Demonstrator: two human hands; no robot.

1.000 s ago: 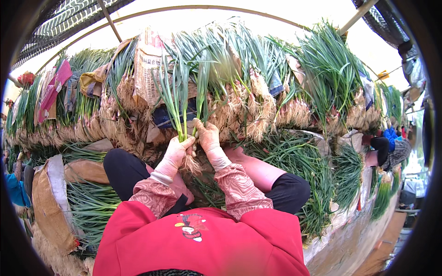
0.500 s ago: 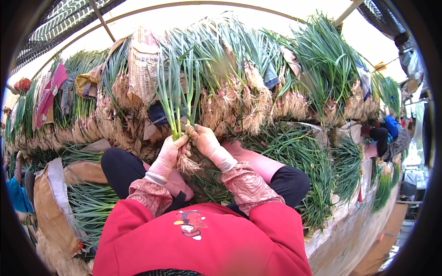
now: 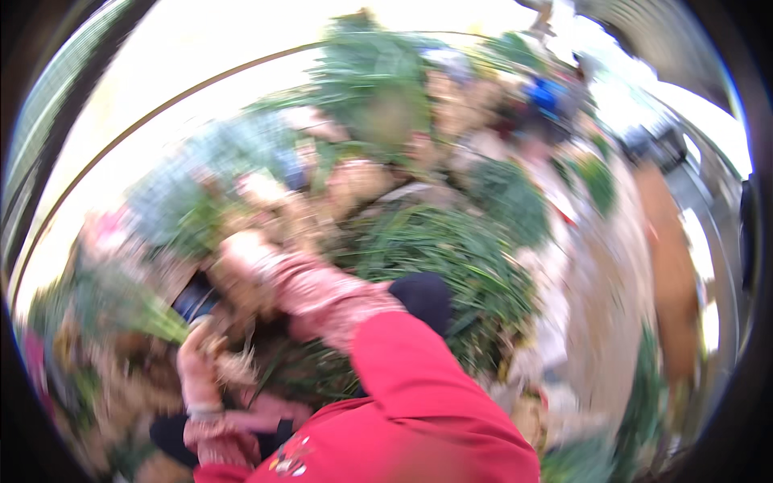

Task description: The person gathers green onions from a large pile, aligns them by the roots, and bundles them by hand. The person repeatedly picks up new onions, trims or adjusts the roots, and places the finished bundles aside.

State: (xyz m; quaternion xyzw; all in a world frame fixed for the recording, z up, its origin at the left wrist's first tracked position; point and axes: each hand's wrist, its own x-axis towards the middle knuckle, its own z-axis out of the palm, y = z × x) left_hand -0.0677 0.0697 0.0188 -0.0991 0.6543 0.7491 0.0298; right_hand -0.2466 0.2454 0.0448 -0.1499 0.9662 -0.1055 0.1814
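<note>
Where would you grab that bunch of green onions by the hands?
Probably around the pale stalks just above the tufty roots, coming in from the side. The bunch of green onions fans out into floppy green leaves at one end, while the end near the left hand looks tighter and firmer. The picture is very blurred, so the exact grip cannot be told.

Left hand (image 3: 200,364): gloved in pink, low at the left, forearm rising from a patterned cuff; fingers blurred, grip not readable. Right hand (image 3: 241,259): pink-gloved, reaching up and leftward, patterned cuff behind it, red sleeve bent at the elbow; fingers smeared by motion.
</note>
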